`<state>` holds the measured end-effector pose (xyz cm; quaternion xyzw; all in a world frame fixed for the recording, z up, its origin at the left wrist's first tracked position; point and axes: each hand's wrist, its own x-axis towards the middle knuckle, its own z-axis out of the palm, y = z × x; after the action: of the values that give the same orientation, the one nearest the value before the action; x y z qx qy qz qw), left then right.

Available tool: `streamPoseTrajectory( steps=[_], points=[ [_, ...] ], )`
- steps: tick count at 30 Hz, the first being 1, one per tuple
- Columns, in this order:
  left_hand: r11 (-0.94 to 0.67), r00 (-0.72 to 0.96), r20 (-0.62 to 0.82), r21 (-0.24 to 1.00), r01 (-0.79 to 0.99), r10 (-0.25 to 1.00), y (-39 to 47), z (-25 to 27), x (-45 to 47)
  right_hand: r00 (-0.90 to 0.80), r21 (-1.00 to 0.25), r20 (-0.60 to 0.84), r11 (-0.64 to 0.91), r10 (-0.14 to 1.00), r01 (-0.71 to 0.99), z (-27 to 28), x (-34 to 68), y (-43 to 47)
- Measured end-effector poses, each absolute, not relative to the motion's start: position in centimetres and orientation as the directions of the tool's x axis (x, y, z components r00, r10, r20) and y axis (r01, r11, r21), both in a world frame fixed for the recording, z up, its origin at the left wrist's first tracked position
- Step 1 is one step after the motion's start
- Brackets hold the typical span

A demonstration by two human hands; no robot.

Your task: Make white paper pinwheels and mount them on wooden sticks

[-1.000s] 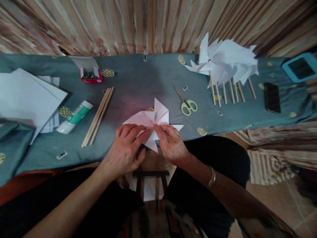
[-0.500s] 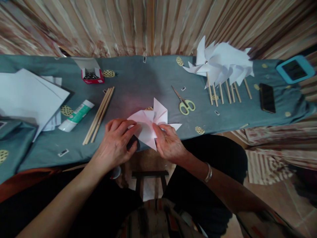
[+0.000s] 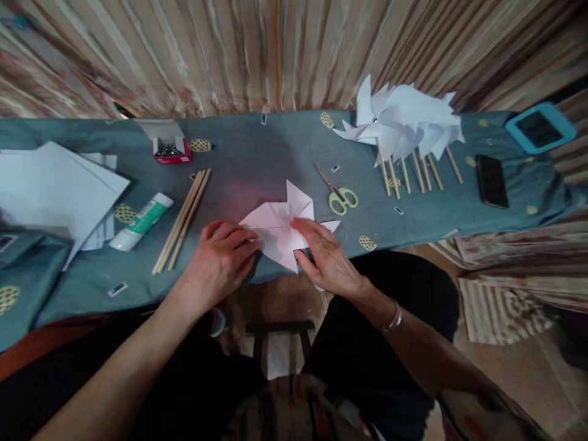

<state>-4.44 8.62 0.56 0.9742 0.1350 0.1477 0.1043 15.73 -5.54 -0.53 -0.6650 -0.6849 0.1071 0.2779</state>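
A partly folded paper pinwheel (image 3: pixel 275 236) lies at the front edge of the table, some of its points bent in toward the middle. My left hand (image 3: pixel 227 254) pinches its left corner between thumb and fingers. At the centre, the fingers of my right hand (image 3: pixel 324 254) press the folded points down, with the thumb lower on the paper's right side. Green-handled scissors (image 3: pixel 339 195) lie just beyond my right hand. Left of my left hand rest several wooden sticks (image 3: pixel 184 220) and a green and white glue tube (image 3: pixel 142 222).
Finished white pinwheels (image 3: pixel 407 122) on sticks lie at the back right, near a black phone (image 3: pixel 491 180) and a blue-framed device (image 3: pixel 541 127). A red box (image 3: pixel 171 152) of small metal pieces stands at the back left. White paper sheets (image 3: pixel 55 190) cover the left end.
My right hand's thumb has moved away from its fingers, which stay at the pinwheel's centre. The left hand keeps its corner, its thumb now closer to the fingers. The view has shifted slightly.
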Motion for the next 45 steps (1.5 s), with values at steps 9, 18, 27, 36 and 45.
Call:
streamPoseTrajectory(
  steps=[9,18,27,36,45],
  points=[
    [-0.965,0.903,0.361,0.197,0.171,0.234,8.9,0.2,-3.9,0.098,-0.536,0.319,0.094,0.943,0.839,0.2,16.6,-5.6],
    [-0.957,0.903,0.346,0.225,0.184,0.255,8.3,0.5,-3.1,0.146,-0.492,0.375,0.063,0.915,0.868,0.2,16.8,-6.1],
    [-0.739,0.751,0.253,0.524,0.423,0.609,11.3,-0.2,-1.9,0.249,-0.481,0.433,-0.011,0.867,0.877,0.3,18.1,-6.9],
    [-0.517,0.677,0.108,0.735,0.439,0.728,11.7,0.3,-1.0,0.387,-0.512,0.481,-0.106,0.786,0.852,0.3,19.9,-6.3],
    [0.090,0.485,-0.219,0.957,0.275,0.847,8.8,1.4,-5.7,0.335,-0.532,0.469,-0.041,0.817,0.846,0.3,18.9,-5.4]
  ],
)
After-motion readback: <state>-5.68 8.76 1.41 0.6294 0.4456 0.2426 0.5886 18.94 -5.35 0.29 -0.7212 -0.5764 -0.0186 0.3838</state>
